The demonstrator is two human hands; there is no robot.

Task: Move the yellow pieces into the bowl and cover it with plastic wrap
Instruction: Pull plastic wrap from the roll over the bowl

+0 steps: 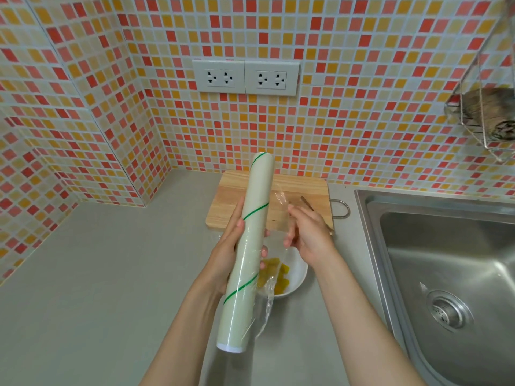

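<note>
My left hand (pixel 227 250) grips a long pale roll of plastic wrap (pixel 248 246) with thin green stripes, held slanted above the counter. My right hand (pixel 308 235) pinches the loose clear film (pixel 280 207) that stretches a short way off the roll's right side. Below both hands stands a white bowl (pixel 299 277) with several yellow pieces (pixel 278 277) in it, partly hidden by the roll and the hanging film.
A wooden cutting board (pixel 303 190) lies against the tiled wall, with a knife (pixel 306 203) on it behind my right hand. A steel sink (pixel 451 268) fills the right side. A wire rack (pixel 482 115) hangs on the wall at upper right. Grey counter (pixel 111 274) extends left.
</note>
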